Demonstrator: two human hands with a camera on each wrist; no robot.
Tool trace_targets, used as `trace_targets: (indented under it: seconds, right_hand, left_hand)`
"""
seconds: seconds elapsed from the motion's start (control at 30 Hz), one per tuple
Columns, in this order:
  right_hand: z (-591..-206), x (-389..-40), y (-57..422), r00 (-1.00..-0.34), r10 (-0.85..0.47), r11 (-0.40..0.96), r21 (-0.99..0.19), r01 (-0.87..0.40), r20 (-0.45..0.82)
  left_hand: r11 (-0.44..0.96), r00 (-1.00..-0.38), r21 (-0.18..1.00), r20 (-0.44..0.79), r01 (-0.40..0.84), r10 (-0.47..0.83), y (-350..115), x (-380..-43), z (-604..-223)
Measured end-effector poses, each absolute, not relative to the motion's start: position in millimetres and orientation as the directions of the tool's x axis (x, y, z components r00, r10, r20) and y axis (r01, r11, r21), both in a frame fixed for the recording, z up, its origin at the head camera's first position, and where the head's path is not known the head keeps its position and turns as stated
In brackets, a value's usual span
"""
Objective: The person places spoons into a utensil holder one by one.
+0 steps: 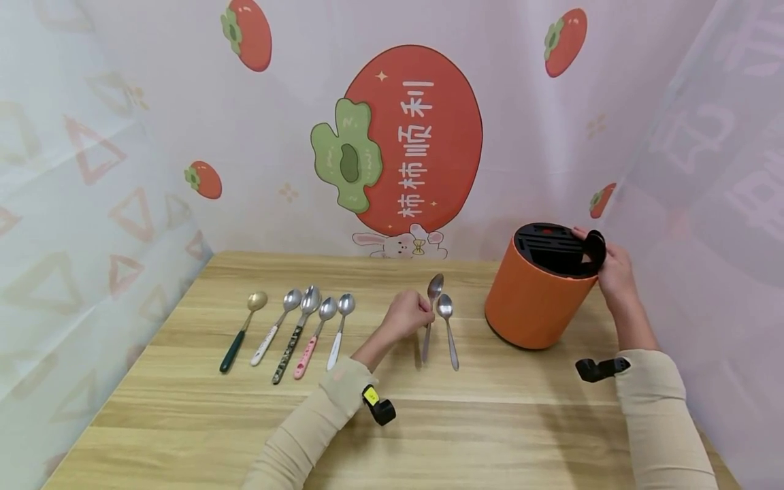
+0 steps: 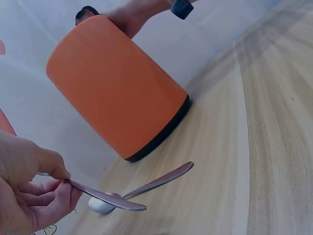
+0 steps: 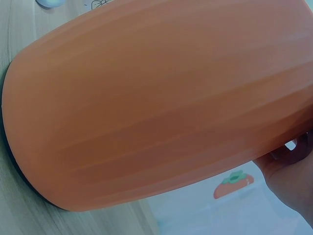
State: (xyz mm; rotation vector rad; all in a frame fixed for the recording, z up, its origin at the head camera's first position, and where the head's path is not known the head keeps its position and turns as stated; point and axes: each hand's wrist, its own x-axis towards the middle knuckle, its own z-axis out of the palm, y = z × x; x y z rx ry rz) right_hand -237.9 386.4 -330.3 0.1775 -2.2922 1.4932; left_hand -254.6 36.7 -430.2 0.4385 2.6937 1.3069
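My left hand (image 1: 407,313) pinches a plain silver spoon (image 1: 435,287) between thumb and fingers, bowl toward the back wall. In the left wrist view its handle (image 2: 110,198) appears raised over the table. Just right of it lies a second silver spoon (image 1: 446,307). My right hand (image 1: 617,275) grips the upper right rim of an orange knife block (image 1: 533,299), by the black ring (image 1: 594,248). The block has a slotted black top and leans to the right. In the right wrist view its orange wall (image 3: 146,107) hides most of the hand.
To the left lie several spoons: one with a dark green handle (image 1: 233,350), a white-handled one (image 1: 263,347), a black-patterned one (image 1: 288,354), a pink one (image 1: 306,357) and another white one (image 1: 335,350). Printed cloth walls (image 1: 275,136) enclose the wooden table (image 1: 490,435).
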Motion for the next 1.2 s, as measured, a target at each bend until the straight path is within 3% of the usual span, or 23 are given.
trace_targets:
  seconds: [0.57,1.2]
  right_hand:
    - [-335,-246,391,-0.924,0.132,0.436,-0.859,-0.270,0.358]
    - [-331,-240,388,-0.922,0.132,0.390,-0.874,-0.290,0.365]
  left_hand:
    - [0.419,-0.928,0.853,0.180,0.312,0.325,54,-247,-402]
    - [0.315,-0.832,0.789,0.405,0.527,0.378,91,-250,-355]
